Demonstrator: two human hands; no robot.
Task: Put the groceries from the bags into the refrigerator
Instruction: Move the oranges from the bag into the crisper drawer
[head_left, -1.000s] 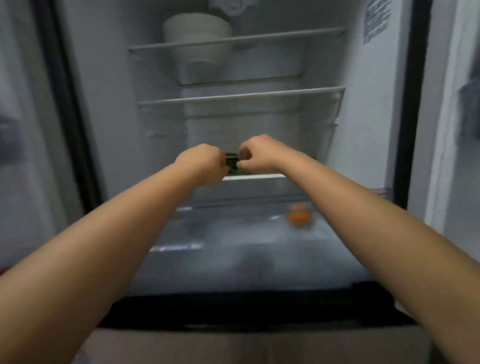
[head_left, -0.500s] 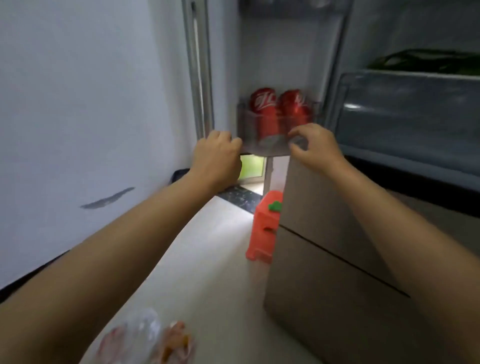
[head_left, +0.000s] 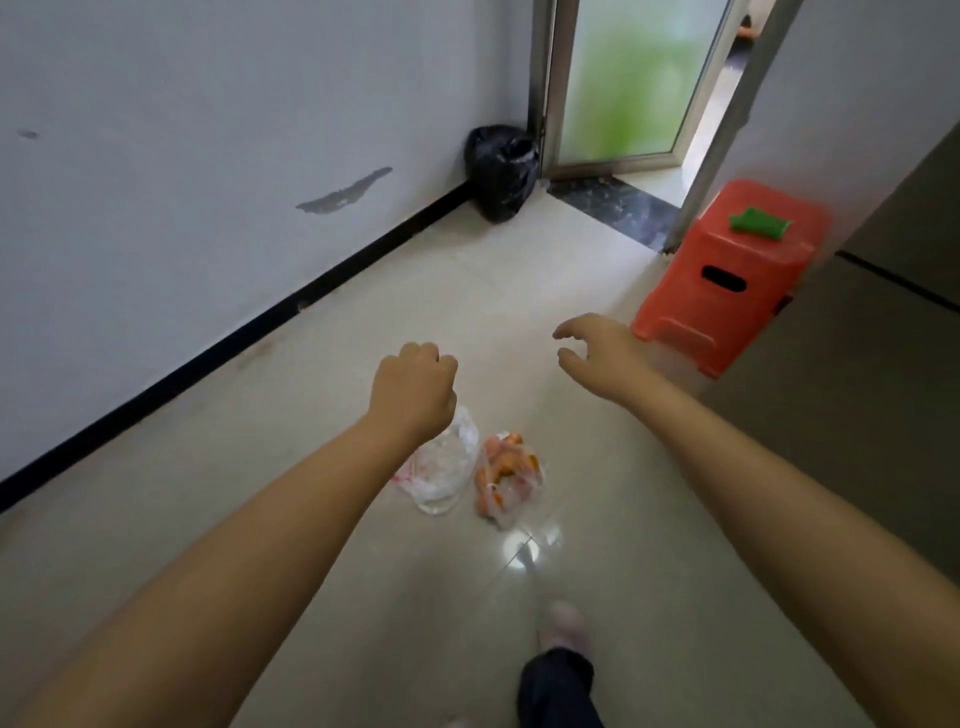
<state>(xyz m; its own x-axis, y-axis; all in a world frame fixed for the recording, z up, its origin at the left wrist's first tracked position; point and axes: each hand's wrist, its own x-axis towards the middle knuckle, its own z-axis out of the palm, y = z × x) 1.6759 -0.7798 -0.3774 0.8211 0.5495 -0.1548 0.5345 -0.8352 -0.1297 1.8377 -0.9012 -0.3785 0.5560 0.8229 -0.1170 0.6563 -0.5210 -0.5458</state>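
**A:** Start with the hands. What are they doing?

**B:** Both reach forward over the floor, holding nothing. The left hand (head_left: 413, 387) is curled into a loose fist, knuckles up. The right hand (head_left: 597, 345) has its fingers apart and bent, like a claw, thumb separated below them.

**A:** And the groceries?

**B:** Two plastic bags lie on the floor just below and between the hands, touching neither. The clear bag with red print (head_left: 441, 467) sits directly under the left wrist, partly hidden by it. Just to its right is the bag of orange produce (head_left: 506, 475); I cannot tell exactly which produce it is. The red print is too blurred to read.

**A:** What surrounds them?

**B:** A glossy, pale tiled floor (head_left: 363, 545) with a bright reflection near the bags. Left of the left hand, a white wall (head_left: 182, 156) with a black baseboard and a dark scuff mark. Beyond the right hand stands one red plastic stool (head_left: 727, 280) with a small green item (head_left: 759, 223) on top. Farther right, the flat grey front of the refrigerator (head_left: 857, 389), only partly in view.

**A:** Anything further away?

**B:** One black rubbish bag (head_left: 501, 171) in the far corner, beside a metal-framed frosted glass door (head_left: 634, 78) glowing green. At the bottom edge, nearest the viewer, one dark trouser leg and a foot (head_left: 563, 629).
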